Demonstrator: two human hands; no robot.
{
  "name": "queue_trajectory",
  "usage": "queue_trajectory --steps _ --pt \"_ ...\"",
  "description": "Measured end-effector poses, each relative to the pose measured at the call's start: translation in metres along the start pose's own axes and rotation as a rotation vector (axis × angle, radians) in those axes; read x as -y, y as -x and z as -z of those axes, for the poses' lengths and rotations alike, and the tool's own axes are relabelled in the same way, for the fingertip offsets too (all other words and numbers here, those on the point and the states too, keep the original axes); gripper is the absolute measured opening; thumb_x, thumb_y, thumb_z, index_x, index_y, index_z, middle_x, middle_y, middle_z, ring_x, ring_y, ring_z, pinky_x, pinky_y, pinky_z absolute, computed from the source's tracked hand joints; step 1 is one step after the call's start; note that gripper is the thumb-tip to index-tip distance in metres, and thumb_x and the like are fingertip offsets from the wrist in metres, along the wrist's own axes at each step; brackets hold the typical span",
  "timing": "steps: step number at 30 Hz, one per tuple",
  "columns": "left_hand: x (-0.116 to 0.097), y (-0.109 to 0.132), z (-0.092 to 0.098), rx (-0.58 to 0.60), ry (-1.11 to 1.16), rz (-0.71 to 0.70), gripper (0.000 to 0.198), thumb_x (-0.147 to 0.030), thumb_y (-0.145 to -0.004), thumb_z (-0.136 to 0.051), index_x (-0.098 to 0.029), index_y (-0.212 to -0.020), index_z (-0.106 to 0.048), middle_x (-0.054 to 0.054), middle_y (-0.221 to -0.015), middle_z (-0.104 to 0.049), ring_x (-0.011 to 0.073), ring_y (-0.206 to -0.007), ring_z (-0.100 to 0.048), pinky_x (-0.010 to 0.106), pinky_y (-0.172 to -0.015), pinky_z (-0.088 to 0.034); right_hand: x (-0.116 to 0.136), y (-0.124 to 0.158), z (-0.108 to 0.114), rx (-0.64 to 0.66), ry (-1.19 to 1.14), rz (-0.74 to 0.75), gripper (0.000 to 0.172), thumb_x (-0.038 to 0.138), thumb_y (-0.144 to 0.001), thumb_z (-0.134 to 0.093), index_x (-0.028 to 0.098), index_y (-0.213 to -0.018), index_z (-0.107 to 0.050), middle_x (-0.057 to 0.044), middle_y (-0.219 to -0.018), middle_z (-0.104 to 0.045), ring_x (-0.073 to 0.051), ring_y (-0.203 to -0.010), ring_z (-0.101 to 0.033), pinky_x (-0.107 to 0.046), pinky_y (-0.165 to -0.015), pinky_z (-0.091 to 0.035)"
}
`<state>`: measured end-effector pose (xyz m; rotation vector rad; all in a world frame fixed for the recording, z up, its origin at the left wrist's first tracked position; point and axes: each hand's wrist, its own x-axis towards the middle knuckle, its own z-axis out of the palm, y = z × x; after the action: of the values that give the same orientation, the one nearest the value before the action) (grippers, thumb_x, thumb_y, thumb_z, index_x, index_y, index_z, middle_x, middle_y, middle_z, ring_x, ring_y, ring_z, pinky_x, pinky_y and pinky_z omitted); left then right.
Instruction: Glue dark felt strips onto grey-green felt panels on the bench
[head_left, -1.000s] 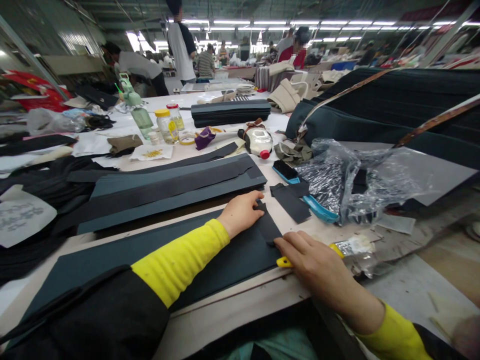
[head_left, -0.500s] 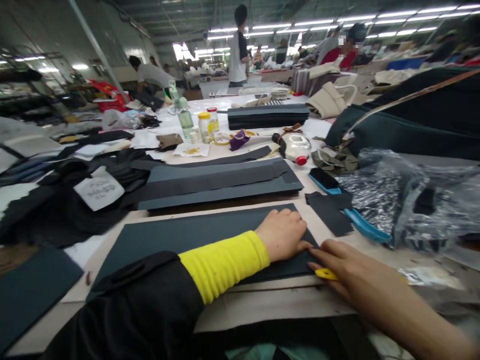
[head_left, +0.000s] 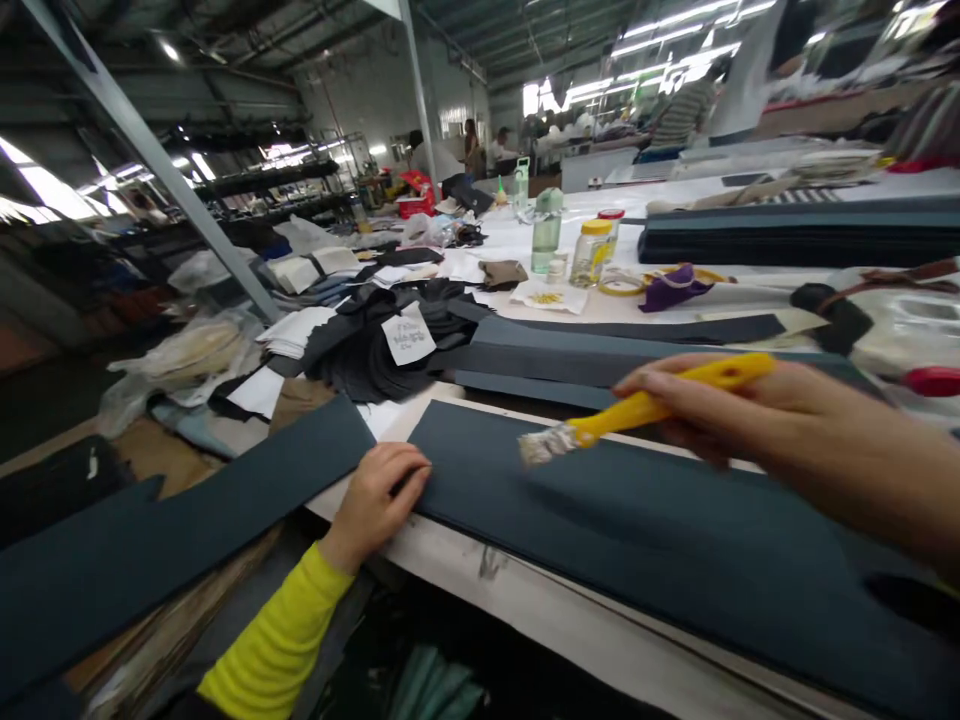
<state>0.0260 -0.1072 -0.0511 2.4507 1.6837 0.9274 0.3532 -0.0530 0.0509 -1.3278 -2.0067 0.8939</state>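
A long dark teal panel [head_left: 637, 520] lies along the white table edge [head_left: 525, 580], with its left end at my left hand [head_left: 379, 505]. My left hand rests with curled fingers on that end, in the gap beside a second dark teal panel [head_left: 172, 540]. Above the long panel my right hand [head_left: 720, 400] grips a yellow-handled flat brush [head_left: 645, 408]. Its pale, matted bristles [head_left: 544, 445] hang in the air, a little above the panel's surface.
Behind the panels are a stack of dark panels [head_left: 795, 240], a yellow-lidded jar [head_left: 591, 255], a green bottle [head_left: 546, 232] and a purple cloth [head_left: 667, 290]. A black fabric heap with a white tag [head_left: 401, 340] lies left. Co-workers stand far back.
My view has swung left. My right hand has lifted the yellow brush off the table, and my left hand now sits at the panel's left end.
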Motion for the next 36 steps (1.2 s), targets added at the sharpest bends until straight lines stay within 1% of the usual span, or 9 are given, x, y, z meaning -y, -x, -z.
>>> queue_trajectory --steps 3,7,10,13,15,18,27,31,36 --pt "0.025 0.020 0.001 -0.063 -0.003 0.062 0.013 -0.023 -0.086 -0.048 -0.018 -0.089 -0.061 0.006 -0.090 -0.063 0.0184 -0.092 -0.056 0.034 -0.085 -0.045 0.033 -0.039 -0.053 0.125 -0.283 -0.095 0.020 0.029 -0.088 -0.048 0.014 -0.091 -0.061 0.002 -0.058 -0.050 -0.007 -0.044 -0.042 -0.017 -0.038 -0.033" --pt "0.024 0.025 -0.002 -0.009 -0.008 0.058 0.013 -0.024 -0.086 -0.049 -0.018 -0.088 -0.061 0.006 -0.091 -0.063 0.0189 -0.092 -0.056 0.034 -0.085 -0.046 0.050 -0.070 -0.112 0.189 -0.422 -0.095 0.015 0.020 -0.087 -0.046 0.013 -0.093 -0.057 0.003 -0.058 -0.049 -0.005 -0.043 -0.041 -0.015 -0.038 -0.032" --pt "0.022 0.022 -0.002 -0.006 -0.006 0.056 0.013 -0.024 -0.086 -0.050 -0.018 -0.088 -0.061 0.006 -0.092 -0.062 0.0189 -0.092 -0.055 0.034 -0.084 -0.046 0.051 -0.081 -0.134 0.206 -0.399 -0.105 0.012 0.017 -0.085 -0.046 0.013 -0.090 -0.056 0.004 -0.056 -0.048 -0.005 -0.041 -0.042 -0.015 -0.037 -0.032" --pt "0.024 0.023 -0.002 -0.010 -0.016 0.047 0.013 -0.023 -0.085 -0.050 -0.018 -0.089 -0.062 0.006 -0.092 -0.063 0.0189 -0.093 -0.055 0.034 -0.085 -0.046 0.049 -0.085 -0.138 0.215 -0.380 -0.131 0.011 0.017 -0.086 -0.045 0.013 -0.088 -0.054 0.004 -0.055 -0.048 -0.006 -0.041 -0.042 -0.015 -0.037 -0.033" --pt "0.025 0.023 -0.002 -0.019 -0.027 0.041 0.014 -0.024 -0.085 -0.050 -0.019 -0.089 -0.062 0.006 -0.092 -0.063 0.0190 -0.092 -0.056 0.034 -0.084 -0.046 0.046 -0.083 -0.131 0.208 -0.368 -0.152 0.011 0.017 -0.087 -0.044 0.013 -0.087 -0.054 0.004 -0.056 -0.048 -0.006 -0.041 -0.043 -0.016 -0.038 -0.034" --pt "0.025 0.024 -0.002 -0.038 -0.035 0.032 0.014 -0.024 -0.084 -0.051 -0.019 -0.089 -0.063 0.006 -0.091 -0.064 0.0192 -0.091 -0.057 0.034 -0.084 -0.046 0.034 -0.069 -0.106 0.184 -0.335 -0.189 0.011 0.017 -0.086 -0.044 0.013 -0.086 -0.055 0.003 -0.056 -0.048 -0.006 -0.041 -0.043 -0.016 -0.037 -0.034" --pt "0.038 0.025 -0.006 -0.066 -0.065 -0.060 0.013 -0.026 -0.082 -0.053 -0.021 -0.091 -0.062 0.005 -0.092 -0.063 0.0212 -0.090 -0.057 0.036 -0.082 -0.046 -0.030 0.023 0.012 -0.046 -0.176 -0.377 0.020 0.026 -0.085 -0.046 0.011 -0.089 -0.057 0.001 -0.055 -0.047 -0.009 -0.042 -0.043 -0.019 -0.038 -0.034" --pt "0.047 0.026 -0.010 -0.084 -0.031 -0.075 0.015 -0.029 -0.080 -0.055 -0.029 -0.094 -0.060 0.001 -0.093 -0.062 0.0231 -0.089 -0.057 0.041 -0.083 -0.046 -0.051 0.067 0.050 -0.210 -0.209 -0.503 0.022 0.028 -0.085 -0.046 0.010 -0.089 -0.057 0.001 -0.054 -0.046 -0.009 -0.044 -0.041 -0.020 -0.038 -0.030" --pt "0.047 0.027 -0.013 -0.087 0.037 0.054 0.021 -0.040 -0.077 -0.053 -0.047 -0.096 -0.058 -0.009 -0.095 -0.059 0.0262 -0.090 -0.055 0.051 -0.089 -0.043 -0.070 0.109 0.079 -0.339 -0.082 -0.532 0.025 0.025 -0.087 -0.042 0.010 -0.085 -0.062 0.000 -0.052 -0.046 -0.008 -0.045 -0.042 -0.021 -0.043 -0.033"
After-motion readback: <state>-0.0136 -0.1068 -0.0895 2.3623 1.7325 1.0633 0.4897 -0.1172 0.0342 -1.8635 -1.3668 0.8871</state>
